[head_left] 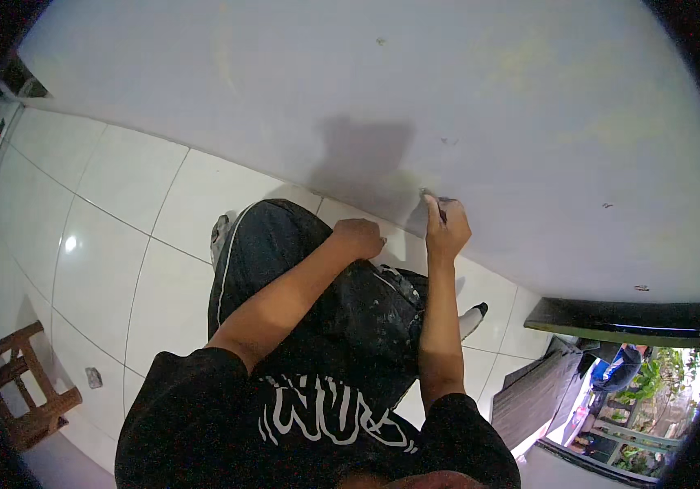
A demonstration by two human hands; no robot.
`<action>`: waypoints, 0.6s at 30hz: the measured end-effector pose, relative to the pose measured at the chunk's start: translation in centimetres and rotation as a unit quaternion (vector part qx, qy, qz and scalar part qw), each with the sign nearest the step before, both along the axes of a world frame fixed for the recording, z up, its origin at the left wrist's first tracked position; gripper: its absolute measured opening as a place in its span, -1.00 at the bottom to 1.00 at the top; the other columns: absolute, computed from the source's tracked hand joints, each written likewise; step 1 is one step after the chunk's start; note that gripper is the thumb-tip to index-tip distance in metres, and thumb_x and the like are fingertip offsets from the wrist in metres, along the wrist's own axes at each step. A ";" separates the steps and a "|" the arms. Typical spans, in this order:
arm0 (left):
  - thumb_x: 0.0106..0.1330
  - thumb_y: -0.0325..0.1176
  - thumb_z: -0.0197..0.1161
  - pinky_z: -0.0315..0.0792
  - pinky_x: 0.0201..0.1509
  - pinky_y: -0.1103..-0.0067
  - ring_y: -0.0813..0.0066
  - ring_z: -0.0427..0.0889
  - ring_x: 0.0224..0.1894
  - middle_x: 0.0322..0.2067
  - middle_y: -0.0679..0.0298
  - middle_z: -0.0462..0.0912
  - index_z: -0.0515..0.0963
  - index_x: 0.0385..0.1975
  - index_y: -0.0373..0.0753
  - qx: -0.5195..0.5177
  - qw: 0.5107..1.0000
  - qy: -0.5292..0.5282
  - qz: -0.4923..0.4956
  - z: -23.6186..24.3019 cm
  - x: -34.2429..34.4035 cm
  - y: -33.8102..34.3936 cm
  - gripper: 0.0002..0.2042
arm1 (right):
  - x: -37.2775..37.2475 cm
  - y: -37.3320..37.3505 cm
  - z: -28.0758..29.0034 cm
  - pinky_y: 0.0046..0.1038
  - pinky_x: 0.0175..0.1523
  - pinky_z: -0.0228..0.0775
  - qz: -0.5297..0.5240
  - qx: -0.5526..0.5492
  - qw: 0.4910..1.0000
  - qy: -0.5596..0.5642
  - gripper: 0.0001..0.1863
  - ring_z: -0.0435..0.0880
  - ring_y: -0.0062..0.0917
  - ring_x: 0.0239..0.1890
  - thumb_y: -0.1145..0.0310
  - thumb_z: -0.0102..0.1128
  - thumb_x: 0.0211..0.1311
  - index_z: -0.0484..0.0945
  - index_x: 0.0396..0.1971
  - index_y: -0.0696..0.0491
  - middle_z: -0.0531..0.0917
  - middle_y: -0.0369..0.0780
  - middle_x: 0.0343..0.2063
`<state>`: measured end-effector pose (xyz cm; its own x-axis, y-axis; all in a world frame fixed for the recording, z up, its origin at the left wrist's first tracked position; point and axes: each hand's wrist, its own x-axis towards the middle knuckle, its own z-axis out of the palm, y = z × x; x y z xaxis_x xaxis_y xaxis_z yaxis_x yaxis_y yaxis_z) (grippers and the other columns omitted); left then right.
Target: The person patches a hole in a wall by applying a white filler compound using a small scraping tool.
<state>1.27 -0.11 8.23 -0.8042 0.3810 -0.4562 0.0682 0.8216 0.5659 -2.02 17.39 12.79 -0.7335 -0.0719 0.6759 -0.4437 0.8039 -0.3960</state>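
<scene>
Right hand presses a small tool to the base of a pale wall; left hand rests as a fist on the knee.

The right hand [446,228] is closed around a small dark tool [438,205], gripping it between fingers and thumb, with the tip meeting the wall [415,90] just above the line where it joins the floor; what kind of tool it is cannot be made out. The left hand [358,238] is clenched and holds nothing, lying on the raised knee of dark paint-flecked trousers [301,269], a little to the left of the tool and lower. White glossy floor tiles [113,244] spread around the crouching person. A wooden stool [28,391] stands far off at the lower left, and an open doorway [635,383] shows at the lower right.
</scene>
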 end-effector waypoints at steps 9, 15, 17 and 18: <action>0.40 0.06 -0.02 0.45 0.15 0.15 -0.01 0.60 0.06 -0.01 -0.06 0.62 0.56 -0.04 -0.35 -0.010 1.000 0.023 -0.001 -1.6 -0.1 -0.2 -0.47 | 0.0 -0.6 -0.2 -0.38 -0.33 0.47 -0.040 -0.005 0.999 -0.008 -0.75 0.64 -0.29 -0.48 0.26 0.41 0.13 0.58 -0.52 0.11 0.65 -0.15 -0.50; 0.40 0.06 -0.03 0.46 0.14 0.14 -0.02 0.61 0.05 -0.04 -0.06 0.63 0.56 -0.04 -0.34 -0.007 0.999 0.039 -0.001 -1.5 0.1 0.0 -0.47 | 0.2 -0.6 -0.2 -0.38 -0.32 0.48 0.017 -0.037 0.999 -0.015 -0.75 0.67 -0.30 -0.44 0.24 0.42 0.12 0.60 -0.49 0.11 0.67 -0.13 -0.47; 0.40 0.06 -0.03 0.46 0.14 0.14 -0.02 0.61 0.04 -0.04 -0.06 0.63 0.56 -0.04 -0.34 -0.016 0.998 0.059 -0.004 -1.5 0.3 0.0 -0.47 | 0.8 -1.3 1.1 -0.40 -0.31 0.48 0.006 -0.048 0.999 -0.022 -0.75 0.67 -0.30 -0.44 0.24 0.42 0.12 0.59 -0.50 0.11 0.67 -0.13 -0.48; 0.40 0.07 -0.04 0.46 0.14 0.14 -0.02 0.60 0.05 -0.04 -0.06 0.63 0.55 -0.03 -0.35 -0.014 0.999 0.029 -0.004 -1.5 0.0 0.0 -0.47 | 0.9 -1.6 1.4 -0.42 -0.31 0.48 -0.004 -0.058 0.998 -0.028 -0.75 0.67 -0.31 -0.43 0.25 0.42 0.12 0.58 -0.50 0.11 0.67 -0.14 -0.48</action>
